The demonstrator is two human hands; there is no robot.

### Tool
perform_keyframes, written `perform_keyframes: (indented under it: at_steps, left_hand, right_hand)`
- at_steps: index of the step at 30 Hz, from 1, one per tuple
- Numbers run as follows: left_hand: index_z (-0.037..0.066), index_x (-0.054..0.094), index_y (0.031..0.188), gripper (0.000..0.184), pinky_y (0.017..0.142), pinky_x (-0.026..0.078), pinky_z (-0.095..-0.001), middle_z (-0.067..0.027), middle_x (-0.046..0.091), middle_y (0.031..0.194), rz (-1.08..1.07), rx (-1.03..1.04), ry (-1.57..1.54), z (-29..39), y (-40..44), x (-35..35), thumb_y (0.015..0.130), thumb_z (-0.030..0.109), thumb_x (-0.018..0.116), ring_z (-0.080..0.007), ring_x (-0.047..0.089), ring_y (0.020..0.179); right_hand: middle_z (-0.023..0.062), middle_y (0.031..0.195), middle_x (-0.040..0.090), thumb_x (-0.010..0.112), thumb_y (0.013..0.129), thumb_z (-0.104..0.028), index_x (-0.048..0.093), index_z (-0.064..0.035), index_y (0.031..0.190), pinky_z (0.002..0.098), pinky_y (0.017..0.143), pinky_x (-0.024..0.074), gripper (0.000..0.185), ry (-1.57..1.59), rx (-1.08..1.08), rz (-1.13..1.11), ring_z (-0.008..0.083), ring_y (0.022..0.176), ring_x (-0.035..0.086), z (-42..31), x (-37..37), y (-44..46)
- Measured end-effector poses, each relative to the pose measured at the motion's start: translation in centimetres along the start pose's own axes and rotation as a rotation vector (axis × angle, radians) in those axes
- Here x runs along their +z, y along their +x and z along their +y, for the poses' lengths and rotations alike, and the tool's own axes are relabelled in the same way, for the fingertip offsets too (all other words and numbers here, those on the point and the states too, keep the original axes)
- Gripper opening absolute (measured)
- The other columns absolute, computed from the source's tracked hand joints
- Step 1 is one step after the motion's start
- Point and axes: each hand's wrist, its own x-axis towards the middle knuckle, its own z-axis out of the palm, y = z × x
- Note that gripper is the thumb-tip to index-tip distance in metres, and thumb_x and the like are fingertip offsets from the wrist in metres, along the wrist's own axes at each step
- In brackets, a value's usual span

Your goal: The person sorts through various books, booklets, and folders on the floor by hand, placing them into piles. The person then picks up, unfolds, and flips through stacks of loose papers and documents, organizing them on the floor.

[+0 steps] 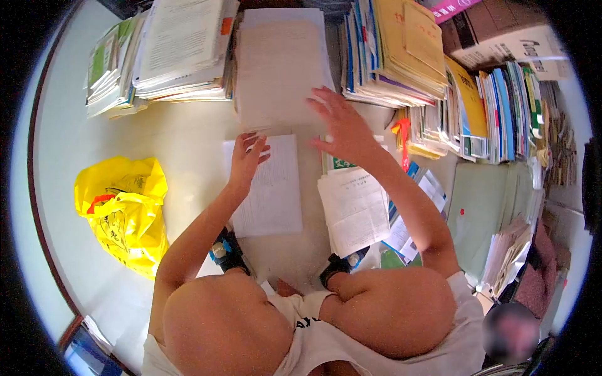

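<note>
My left hand (246, 160) hovers over the top left part of a white printed sheet or thin stack (269, 200) lying on the floor. Its fingers are loosely bent and apart, with nothing seen in them. My right hand (343, 125) is stretched forward, fingers spread and holding nothing. It is near the lower right corner of a tall pale paper stack (282, 69). Below my right forearm lies a pile of creased white papers (356, 210), with a green-patterned booklet (342, 161) partly showing behind it.
A yellow plastic bag (125, 216) stands at left. Piled papers (182, 47) and brown envelopes (407, 37) rise along the back. Upright books (498, 113), a cardboard box (508, 44) and a grey-green folder (480, 213) line the right. My knees (226, 319) take up the front.
</note>
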Motion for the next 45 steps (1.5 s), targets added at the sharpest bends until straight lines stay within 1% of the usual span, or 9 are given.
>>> perform_keyframes:
  at_steps: [6, 12, 15, 17, 24, 26, 37, 39, 45]
  left_hand:
    - [0.003, 0.047, 0.127, 0.043, 0.087, 0.053, -0.0357, -0.0115, 0.059, 0.117, 0.040, -0.055, -0.155, 0.9, 0.5, -1.5, 0.096, 0.028, 0.062, -0.0220, 0.062, 0.102]
    - [0.004, 0.050, 0.124, 0.037, 0.087, 0.053, -0.0336, -0.0111, 0.062, 0.114, -0.051, -0.063, -0.093, 0.9, 0.3, -3.7, 0.099, 0.030, 0.058, -0.0207, 0.064, 0.098]
    - [0.006, 0.051, 0.123, 0.037, 0.088, 0.055, -0.0380, -0.0135, 0.065, 0.113, -0.050, -0.060, -0.080, 0.2, 0.4, -4.1, 0.100, 0.035, 0.057, -0.0249, 0.066, 0.100]
    - [0.006, 0.052, 0.121, 0.035, 0.087, 0.055, -0.0375, -0.0131, 0.065, 0.112, -0.061, -0.046, -0.125, 0.9, 0.2, -3.7, 0.100, 0.033, 0.056, -0.0245, 0.067, 0.099]
    - [0.005, 0.055, 0.117, 0.024, 0.085, 0.055, -0.0339, -0.0101, 0.064, 0.110, 0.053, 0.167, 0.056, 2.9, 0.4, -3.3, 0.099, 0.021, 0.058, -0.0227, 0.064, 0.100]
    - [0.006, 0.056, 0.116, 0.021, 0.086, 0.054, -0.0332, -0.0081, 0.061, 0.115, 0.172, 0.511, 0.363, 3.8, 0.6, -2.9, 0.096, 0.012, 0.061, -0.0217, 0.062, 0.105]
    - [0.008, 0.063, 0.125, 0.035, 0.091, 0.049, -0.0305, -0.0097, 0.054, 0.121, -0.009, 0.176, 0.130, 6.0, 5.8, -3.0, 0.092, 0.019, 0.063, -0.0198, 0.059, 0.103]
    - [0.008, 0.064, 0.125, 0.036, 0.091, 0.047, -0.0316, -0.0072, 0.062, 0.121, 0.418, 0.640, 0.854, 5.0, 7.6, -3.4, 0.093, 0.024, 0.066, -0.0183, 0.061, 0.102]
    - [0.013, 0.063, 0.126, 0.041, 0.101, 0.041, -0.0386, -0.0145, 0.054, 0.132, -0.079, 0.281, 0.401, 9.3, 10.5, -2.8, 0.090, 0.030, 0.069, -0.0272, 0.048, 0.123]
  right_hand:
    - [0.0241, 0.154, 0.024, 0.069, 0.080, -0.013, 0.040, -0.0132, 0.144, 0.0531, 0.112, 0.0338, 0.070, -0.595, -0.177, -0.120, 0.0452, 0.139, 0.032, -0.2, 7.4, 4.9]
    - [0.0237, 0.141, 0.048, 0.058, 0.087, -0.008, 0.044, -0.0101, 0.142, 0.0450, 0.101, 0.0472, 0.057, -0.357, -0.234, -0.241, 0.0370, 0.128, 0.051, 1.8, 3.8, 7.1]
    - [0.0250, 0.120, 0.061, 0.053, 0.094, -0.013, 0.047, -0.0042, 0.135, 0.0457, 0.094, 0.0496, 0.043, 0.001, 0.255, -0.270, 0.0383, 0.110, 0.062, 3.0, 1.5, 7.5]
    - [0.0274, 0.112, 0.064, 0.053, 0.099, -0.021, 0.048, 0.0000, 0.134, 0.0440, 0.087, 0.0517, 0.041, 0.092, 0.215, 0.191, 0.0387, 0.100, 0.066, 6.3, 2.3, 6.3]
    - [0.0281, 0.108, 0.065, 0.054, 0.100, -0.025, 0.051, 0.0008, 0.132, 0.0438, 0.086, 0.0499, 0.042, 0.235, 0.292, 0.452, 0.0413, 0.096, 0.065, 6.6, 0.5, 4.5]
    - [0.0276, 0.102, 0.066, 0.055, 0.099, -0.024, 0.051, 0.0011, 0.131, 0.0448, 0.084, 0.0492, 0.041, 0.105, 0.241, 0.580, 0.0413, 0.093, 0.064, 7.9, 1.1, 4.0]
    - [0.0317, 0.106, 0.062, 0.054, 0.100, -0.019, 0.049, 0.0041, 0.131, 0.0461, 0.084, 0.0469, 0.039, 0.176, 0.397, 0.563, 0.0422, 0.094, 0.061, 6.6, 1.6, 3.9]
    - [0.0322, 0.108, 0.061, 0.054, 0.099, -0.019, 0.048, 0.0052, 0.132, 0.0461, 0.085, 0.0465, 0.041, 0.199, 0.429, 0.603, 0.0430, 0.096, 0.060, 7.6, 2.0, 4.1]
    - [0.0323, 0.111, 0.061, 0.055, 0.099, -0.019, 0.047, 0.0042, 0.134, 0.0476, 0.091, 0.0452, 0.043, 0.171, 0.254, 0.683, 0.0461, 0.101, 0.059, 9.3, 2.8, 4.8]
